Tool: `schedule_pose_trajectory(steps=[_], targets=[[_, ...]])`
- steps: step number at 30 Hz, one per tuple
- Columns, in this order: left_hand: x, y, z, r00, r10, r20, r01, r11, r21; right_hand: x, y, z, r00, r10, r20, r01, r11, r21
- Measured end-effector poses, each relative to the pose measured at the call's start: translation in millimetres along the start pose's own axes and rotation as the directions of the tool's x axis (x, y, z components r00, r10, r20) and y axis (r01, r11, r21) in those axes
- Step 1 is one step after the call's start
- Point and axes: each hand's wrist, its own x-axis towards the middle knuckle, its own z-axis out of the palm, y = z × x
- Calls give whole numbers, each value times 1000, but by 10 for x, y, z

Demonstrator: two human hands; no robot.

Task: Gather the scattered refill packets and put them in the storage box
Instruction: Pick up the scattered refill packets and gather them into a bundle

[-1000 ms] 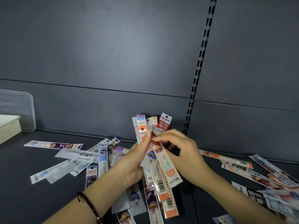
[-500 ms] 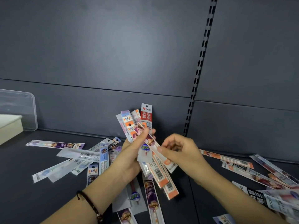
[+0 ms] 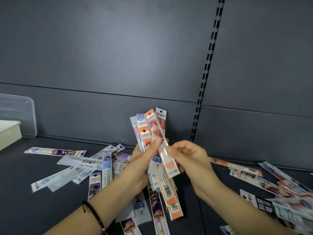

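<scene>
Head view is showing the left hand (image 3: 141,161) gripping an upright fan of long, narrow printed plastic refill packets (image 3: 144,131) at the frame's centre, their long axes pointing up along the dark grey back panel (image 3: 118,56). The right hand (image 3: 191,160) is pinching one orange-and-clear packet (image 3: 169,167) between thumb and fingertips, laying it slantwise against that fan. The translucent, round-cornered plastic storage box (image 3: 25,116) is standing at the far left edge of the frame, well apart from both hands, with a cream-white block (image 3: 8,131) just in front of it. The loaded left hand is therefore sitting nearer the box, and the carry would be running leftward over the loose packets (image 3: 81,164) lying on the dark shelf (image 3: 25,209). More scattered packets (image 3: 279,184) are lying at lower right, nearer the right hand.
</scene>
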Motion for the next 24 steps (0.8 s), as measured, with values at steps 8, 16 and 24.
schedule_pose_trajectory(steps=[8,16,24], targets=[[105,225,68,989,148,29,-150,982,111,7,-81,-64,999,12,52,0,973,-229],[198,110,470,949,214,231,-286,895,343,117,-529,-304,978,-210,23,211,972,-106],[124,-205,456,954,21,298,-182,831,525,123,-501,-362,969,-176,174,213,951,-223]])
